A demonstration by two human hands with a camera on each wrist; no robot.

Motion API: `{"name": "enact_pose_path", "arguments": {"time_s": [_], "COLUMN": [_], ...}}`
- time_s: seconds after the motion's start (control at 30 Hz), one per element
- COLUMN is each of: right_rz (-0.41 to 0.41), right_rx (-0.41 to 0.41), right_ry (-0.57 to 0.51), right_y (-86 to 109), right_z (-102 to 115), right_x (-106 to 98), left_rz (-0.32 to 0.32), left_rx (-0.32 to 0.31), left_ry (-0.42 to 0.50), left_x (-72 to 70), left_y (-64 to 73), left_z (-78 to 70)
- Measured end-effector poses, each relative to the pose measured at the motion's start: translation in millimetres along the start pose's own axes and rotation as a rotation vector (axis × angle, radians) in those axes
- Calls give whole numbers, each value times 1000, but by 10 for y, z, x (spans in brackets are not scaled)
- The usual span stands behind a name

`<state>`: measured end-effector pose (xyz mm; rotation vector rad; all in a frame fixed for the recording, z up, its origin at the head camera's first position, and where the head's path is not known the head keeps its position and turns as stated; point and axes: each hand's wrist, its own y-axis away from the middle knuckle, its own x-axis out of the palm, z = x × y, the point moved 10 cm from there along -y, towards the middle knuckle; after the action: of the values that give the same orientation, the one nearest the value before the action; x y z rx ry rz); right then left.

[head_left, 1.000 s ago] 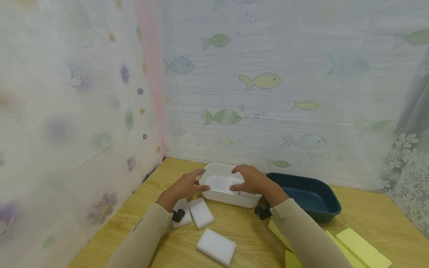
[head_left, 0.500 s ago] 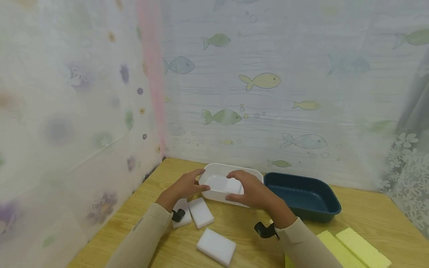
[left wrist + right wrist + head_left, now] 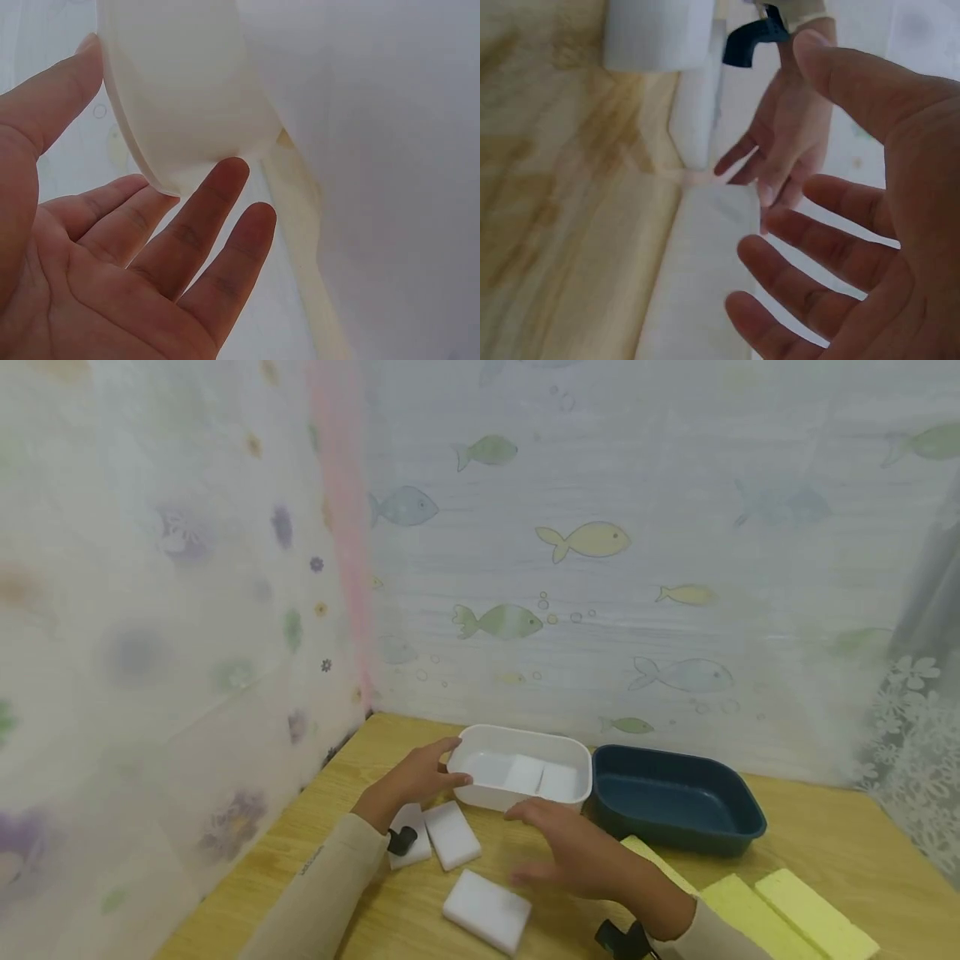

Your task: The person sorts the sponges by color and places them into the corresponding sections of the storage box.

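My left hand (image 3: 412, 783) rests at the left end of a white plastic tub (image 3: 491, 797), thumb and fingers spread about its corner. In the left wrist view, the thumb and fingertips touch the tub's rim and outer wall (image 3: 187, 82), with fingers nearly straight. Two white sponge blocks (image 3: 525, 772) lie side by side inside the tub. My right hand (image 3: 581, 852) hovers in front of it, fingers apart and holding nothing. Just left of that hand, a white sponge block (image 3: 487, 910) lies on the table. Two more white sponges (image 3: 452, 835) lie near my left wrist.
A dark blue tub (image 3: 675, 839) stands right of the white one. Several yellow sponge blocks (image 3: 813, 910) lie at the front right, partly behind my right arm. Curtains with fish (image 3: 592, 539) and flowers hang behind and left of the wooden table (image 3: 817, 827).
My right hand has drawn back from over the white tub toward the front of the table, uncovering the sponges inside. My left hand stays at the tub's left end.
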<state>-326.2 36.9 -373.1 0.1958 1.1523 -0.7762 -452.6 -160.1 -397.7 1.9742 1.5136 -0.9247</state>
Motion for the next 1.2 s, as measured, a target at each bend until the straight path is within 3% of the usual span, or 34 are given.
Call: {"name": "enact_pose_path", "arguments": {"time_s": [0.2,0.5,0.93,1.2], "right_rz": [79,179,181,161], "right_rx": [31,88,117,141], "right_ry": [-18,19,169,176], "right_y": [167,227,280,298], "right_z": [30,13,88,100], "right_x": [156,305,369,357], "left_rz": [-1,-8,1,5], "left_rx": [-5,-13,-11,-20], "left_ry": [1,-14,3,0], "left_x": [16,28,16,30], "left_y": [3,-9,-39,-29], "left_z": [13,43,30,31]}}
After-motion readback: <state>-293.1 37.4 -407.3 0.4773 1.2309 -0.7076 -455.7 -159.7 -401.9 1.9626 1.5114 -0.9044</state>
